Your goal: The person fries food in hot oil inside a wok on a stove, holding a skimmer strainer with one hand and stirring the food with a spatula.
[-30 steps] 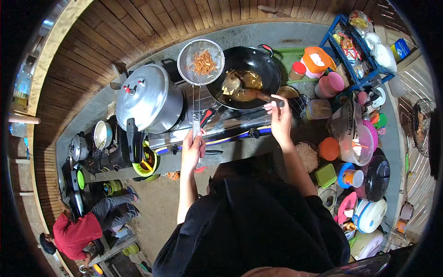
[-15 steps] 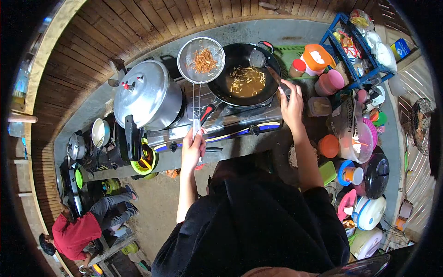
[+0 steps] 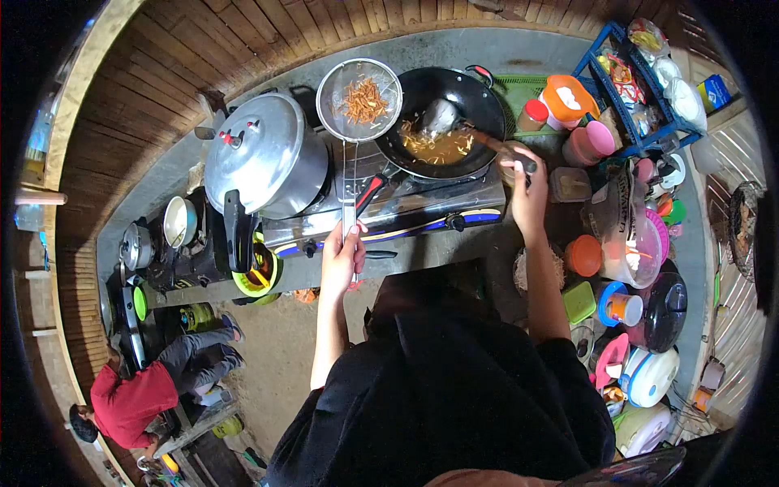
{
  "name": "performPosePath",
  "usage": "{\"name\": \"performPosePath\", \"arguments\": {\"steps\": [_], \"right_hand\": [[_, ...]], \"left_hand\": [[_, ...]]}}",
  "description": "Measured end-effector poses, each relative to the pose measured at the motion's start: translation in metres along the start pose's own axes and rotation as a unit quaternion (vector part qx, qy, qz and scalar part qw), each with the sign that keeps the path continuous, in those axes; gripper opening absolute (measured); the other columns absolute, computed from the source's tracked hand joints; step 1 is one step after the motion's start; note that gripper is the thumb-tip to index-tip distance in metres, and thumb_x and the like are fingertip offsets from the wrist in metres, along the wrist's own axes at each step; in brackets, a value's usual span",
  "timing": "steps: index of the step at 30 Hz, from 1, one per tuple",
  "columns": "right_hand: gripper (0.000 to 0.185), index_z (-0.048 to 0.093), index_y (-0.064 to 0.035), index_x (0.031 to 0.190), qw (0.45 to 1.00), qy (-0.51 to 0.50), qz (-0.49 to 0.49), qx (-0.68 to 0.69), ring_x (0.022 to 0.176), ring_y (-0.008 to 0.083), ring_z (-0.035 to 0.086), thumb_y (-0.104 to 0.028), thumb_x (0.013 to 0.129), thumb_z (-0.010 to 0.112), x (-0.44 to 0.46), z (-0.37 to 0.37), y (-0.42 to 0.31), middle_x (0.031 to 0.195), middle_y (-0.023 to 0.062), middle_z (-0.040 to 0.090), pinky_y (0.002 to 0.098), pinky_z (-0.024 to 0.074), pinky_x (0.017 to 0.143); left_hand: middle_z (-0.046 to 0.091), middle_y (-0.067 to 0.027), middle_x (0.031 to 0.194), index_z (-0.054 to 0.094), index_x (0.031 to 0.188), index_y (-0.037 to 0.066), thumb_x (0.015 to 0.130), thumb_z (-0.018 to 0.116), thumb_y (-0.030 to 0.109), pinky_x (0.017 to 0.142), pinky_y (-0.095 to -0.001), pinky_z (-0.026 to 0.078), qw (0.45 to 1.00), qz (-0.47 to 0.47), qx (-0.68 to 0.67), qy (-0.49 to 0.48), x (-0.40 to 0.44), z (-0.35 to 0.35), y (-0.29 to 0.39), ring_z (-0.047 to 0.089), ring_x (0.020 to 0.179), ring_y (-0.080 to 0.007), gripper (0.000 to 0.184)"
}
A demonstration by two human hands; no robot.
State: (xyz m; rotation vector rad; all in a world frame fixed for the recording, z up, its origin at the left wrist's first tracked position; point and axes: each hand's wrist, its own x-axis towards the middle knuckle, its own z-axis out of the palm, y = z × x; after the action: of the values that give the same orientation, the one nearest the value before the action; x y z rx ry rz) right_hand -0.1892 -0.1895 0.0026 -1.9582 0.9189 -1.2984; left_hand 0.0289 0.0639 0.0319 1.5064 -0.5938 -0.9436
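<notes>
A long-handled wire strainer [image 3: 359,69] is grasped by its handle in the left hand [image 3: 344,252], the fingers being closed around it. Browned strips [image 3: 364,101] are held in its mesh bowl, which is seen at the left edge of the wok [image 3: 418,85]; whether the rim is touched by it cannot be told. The brown wooden handle of a metal spatula [image 3: 441,118] is grasped in the right hand [image 3: 527,191], and its blade is placed inside the wok, at the oil [image 3: 442,154], in which thin pale and golden pieces are spread. The wok is set on a gas stove [image 3: 483,195], and its red and black handle is pointed down toward the left hand. To the left of the wok, a large pressure cooker [image 3: 256,154] is stood on the same stove, with its lid on. Beyond the wok's right side, a red-lidded jar [image 3: 533,115] and an orange container [image 3: 570,97] are placed near a green tray [image 3: 513,91], with pink cups [image 3: 591,140] just below them and a blue rack [image 3: 600,89] farther right. Well apart, at the lower left, a person in a red top [image 3: 134,398] is seen bent forward.
</notes>
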Motion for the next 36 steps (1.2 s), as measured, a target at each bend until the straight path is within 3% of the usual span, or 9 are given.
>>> {"name": "performPosePath", "arguments": {"steps": [1,3,13,19,24,29,36], "right_hand": [[0.025,0.054,-0.0028,0.110,0.997,0.009,-0.048,-0.052,0.102,0.0308,0.053,-0.017,0.090,0.051,0.003,-0.005,0.001,0.103,0.0135,0.060,0.0382,0.0358,0.093],[0.024,0.056,-0.0052,0.109,0.996,0.020,-0.034,-0.082,0.103,0.0332,0.050,-0.016,0.088,0.053,0.006,-0.012,-0.006,0.109,0.0147,0.056,0.0396,0.0357,0.092],[0.024,0.056,-0.0080,0.110,0.985,0.020,-0.079,-0.154,0.101,0.0335,0.049,-0.015,0.087,0.053,0.006,-0.006,0.020,0.106,0.0144,0.056,0.0414,0.0354,0.090],[0.024,0.055,-0.0061,0.110,0.997,-0.009,-0.007,-0.077,0.099,0.0332,0.050,-0.015,0.088,0.052,-0.018,0.004,-0.002,0.102,0.0132,0.059,0.0403,0.0346,0.092],[0.023,0.056,-0.0053,0.108,0.998,-0.026,-0.040,-0.031,0.098,0.0313,0.050,-0.011,0.086,0.054,-0.025,0.003,-0.018,0.100,0.0142,0.058,0.0380,0.0359,0.090],[0.026,0.057,-0.0069,0.109,0.988,-0.040,-0.083,-0.126,0.101,0.0312,0.050,-0.012,0.083,0.057,-0.006,-0.021,-0.036,0.105,0.0131,0.057,0.0388,0.0357,0.091],[0.033,0.056,-0.0089,0.110,0.973,-0.034,-0.103,-0.203,0.103,0.0304,0.050,-0.008,0.078,0.060,0.002,-0.034,-0.004,0.104,0.0121,0.057,0.0410,0.0365,0.092]], "left_hand": [[0.034,0.0038,0.050,0.050,0.094,0.006,0.097,0.041,0.021,0.036,-0.0207,0.024,1.000,-0.001,-0.004,-0.003,-0.001,-0.001,-0.001,0.031,0.037,-0.0046,0.018],[0.033,0.0042,0.050,0.050,0.095,0.006,0.096,0.042,0.021,0.036,-0.0206,0.023,1.000,0.000,-0.001,0.004,-0.003,-0.001,-0.002,0.030,0.038,-0.0045,0.018],[0.036,0.0036,0.050,0.051,0.093,0.007,0.097,0.041,0.022,0.036,-0.0207,0.026,1.000,0.013,0.016,0.003,0.000,0.001,-0.002,0.032,0.037,-0.0045,0.018],[0.036,0.0034,0.050,0.050,0.094,0.006,0.097,0.041,0.021,0.036,-0.0208,0.026,1.000,0.006,0.006,-0.006,0.006,0.005,-0.002,0.031,0.037,-0.0046,0.018],[0.035,0.0034,0.050,0.050,0.094,0.006,0.097,0.042,0.021,0.035,-0.0208,0.025,1.000,0.011,0.016,-0.015,0.009,0.009,-0.001,0.031,0.037,-0.0045,0.017],[0.035,0.0033,0.050,0.050,0.094,0.006,0.097,0.042,0.021,0.035,-0.0206,0.025,1.000,0.011,0.016,-0.024,0.008,0.011,-0.003,0.031,0.037,-0.0045,0.018],[0.035,0.0035,0.050,0.050,0.094,0.006,0.097,0.041,0.021,0.036,-0.0206,0.026,0.999,0.017,0.019,-0.025,0.008,0.012,-0.006,0.031,0.037,-0.0044,0.018]]}}
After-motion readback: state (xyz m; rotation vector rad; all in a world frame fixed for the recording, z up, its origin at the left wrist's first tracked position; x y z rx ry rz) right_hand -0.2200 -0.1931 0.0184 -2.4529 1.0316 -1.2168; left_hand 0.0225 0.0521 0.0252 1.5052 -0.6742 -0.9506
